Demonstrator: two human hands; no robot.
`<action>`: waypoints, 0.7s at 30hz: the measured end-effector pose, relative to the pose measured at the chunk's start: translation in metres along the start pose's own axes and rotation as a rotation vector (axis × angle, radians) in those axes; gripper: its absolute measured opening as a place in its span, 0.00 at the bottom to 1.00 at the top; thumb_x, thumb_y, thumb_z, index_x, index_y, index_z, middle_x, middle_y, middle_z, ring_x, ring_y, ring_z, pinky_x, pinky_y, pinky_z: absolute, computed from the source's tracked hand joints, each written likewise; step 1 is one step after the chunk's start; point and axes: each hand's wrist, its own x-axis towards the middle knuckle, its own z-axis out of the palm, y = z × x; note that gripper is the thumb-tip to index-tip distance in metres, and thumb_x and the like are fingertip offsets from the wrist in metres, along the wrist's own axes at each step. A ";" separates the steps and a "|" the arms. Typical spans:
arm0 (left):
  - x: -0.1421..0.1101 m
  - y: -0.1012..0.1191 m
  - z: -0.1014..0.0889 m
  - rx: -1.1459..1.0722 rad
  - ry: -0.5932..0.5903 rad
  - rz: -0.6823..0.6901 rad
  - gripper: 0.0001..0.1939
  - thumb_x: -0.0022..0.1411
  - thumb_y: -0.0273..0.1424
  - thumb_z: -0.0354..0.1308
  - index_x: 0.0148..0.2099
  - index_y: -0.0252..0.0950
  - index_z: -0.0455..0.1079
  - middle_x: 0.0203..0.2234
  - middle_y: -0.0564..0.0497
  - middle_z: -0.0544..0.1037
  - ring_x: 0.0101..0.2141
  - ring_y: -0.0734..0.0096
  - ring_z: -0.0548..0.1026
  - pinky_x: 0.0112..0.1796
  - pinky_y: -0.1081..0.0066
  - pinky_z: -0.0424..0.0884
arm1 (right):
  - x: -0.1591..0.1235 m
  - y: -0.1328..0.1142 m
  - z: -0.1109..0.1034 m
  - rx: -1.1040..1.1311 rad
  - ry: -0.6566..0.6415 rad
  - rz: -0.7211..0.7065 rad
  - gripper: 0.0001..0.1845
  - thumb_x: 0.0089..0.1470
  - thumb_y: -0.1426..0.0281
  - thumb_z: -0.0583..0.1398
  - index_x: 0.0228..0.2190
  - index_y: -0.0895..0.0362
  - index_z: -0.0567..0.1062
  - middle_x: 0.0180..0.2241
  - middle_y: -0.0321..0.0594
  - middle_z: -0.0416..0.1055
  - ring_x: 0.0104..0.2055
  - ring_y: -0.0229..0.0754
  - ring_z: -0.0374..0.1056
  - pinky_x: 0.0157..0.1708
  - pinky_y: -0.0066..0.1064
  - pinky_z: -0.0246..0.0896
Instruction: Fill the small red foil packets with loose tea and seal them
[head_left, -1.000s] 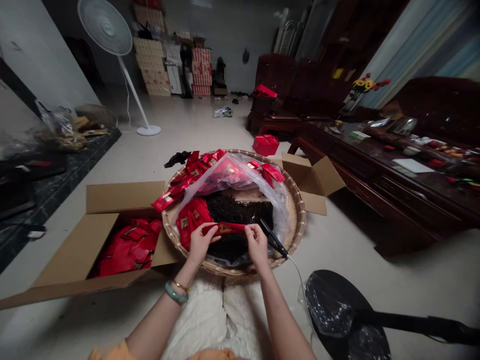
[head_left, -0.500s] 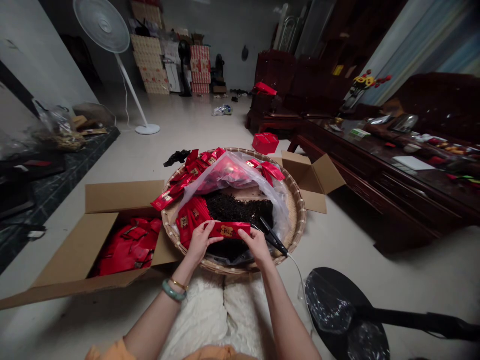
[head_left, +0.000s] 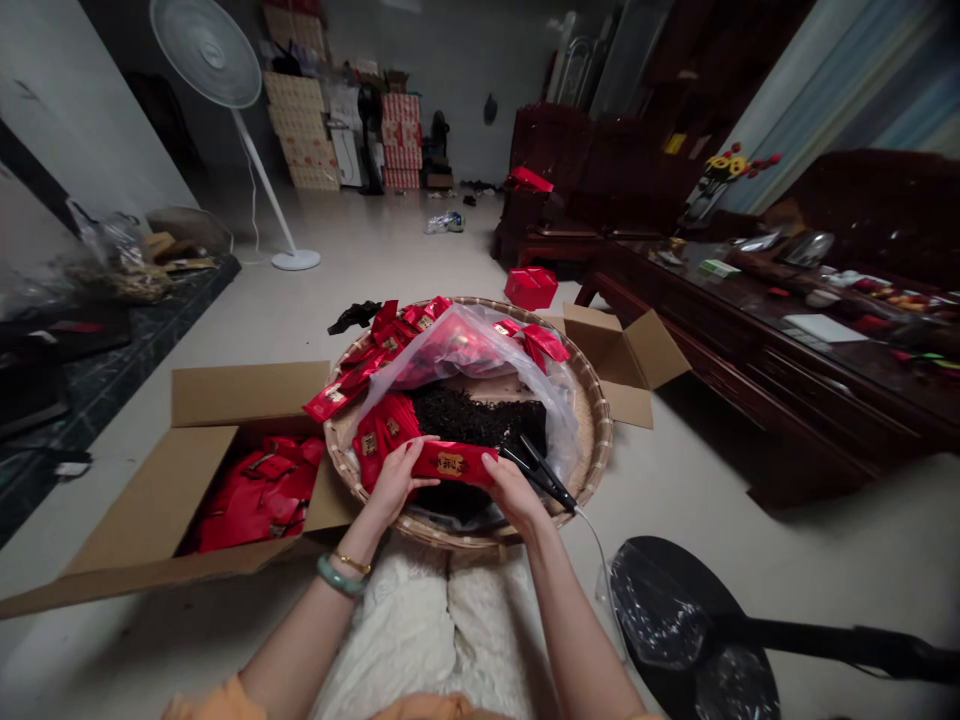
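Both my hands hold one small red packet (head_left: 451, 463) with a gold label, level over the near side of a round woven tray (head_left: 596, 400). My left hand (head_left: 396, 479) pinches its left end, my right hand (head_left: 512, 489) its right end. Under the packet lies a heap of dark loose tea (head_left: 476, 420) on clear plastic. A stack of red packets (head_left: 379, 432) sits just left of my left hand. A black clamp tool (head_left: 544, 471) with a white cord lies on the tray beside my right hand.
An open cardboard box (head_left: 195, 440) of red packets lies left of the tray. A smaller open box (head_left: 626, 360) sits behind it on the right. A black fan base (head_left: 675, 620) lies near right. A dark wooden table (head_left: 787, 350) runs along the right; a standing fan (head_left: 225, 80) is far left.
The packet has turned so its labelled face shows, and both hands have lowered it slightly toward me. The head view has barely shifted.
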 end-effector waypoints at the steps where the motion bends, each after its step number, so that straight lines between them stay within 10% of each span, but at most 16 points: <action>1: 0.001 0.001 -0.001 0.008 -0.010 0.001 0.20 0.55 0.41 0.58 0.47 0.34 0.70 0.39 0.44 0.77 0.36 0.63 0.76 0.28 0.69 0.76 | 0.000 0.001 0.000 0.024 0.000 0.028 0.26 0.44 0.51 0.62 0.38 0.59 0.76 0.36 0.43 0.76 0.39 0.47 0.71 0.44 0.40 0.62; 14: 0.012 0.000 -0.009 0.258 0.052 0.137 0.27 0.56 0.50 0.51 0.46 0.32 0.71 0.39 0.43 0.77 0.38 0.60 0.75 0.36 0.66 0.72 | 0.002 -0.003 -0.002 0.044 -0.181 0.082 0.28 0.49 0.48 0.57 0.39 0.58 0.77 0.39 0.43 0.76 0.46 0.47 0.69 0.54 0.43 0.53; 18: 0.005 -0.002 -0.005 0.660 0.184 0.474 0.27 0.59 0.44 0.52 0.56 0.34 0.63 0.50 0.41 0.70 0.50 0.57 0.68 0.50 0.58 0.63 | 0.001 -0.001 0.001 -0.024 -0.164 0.081 0.31 0.51 0.46 0.52 0.42 0.56 0.76 0.38 0.44 0.76 0.47 0.48 0.68 0.51 0.45 0.57; 21: -0.006 -0.001 0.001 1.102 0.054 0.768 0.35 0.52 0.38 0.61 0.60 0.37 0.58 0.56 0.41 0.64 0.57 0.50 0.57 0.54 0.51 0.54 | 0.004 0.003 0.003 -0.074 -0.142 0.060 0.32 0.51 0.45 0.51 0.43 0.57 0.75 0.39 0.44 0.76 0.48 0.47 0.68 0.52 0.44 0.56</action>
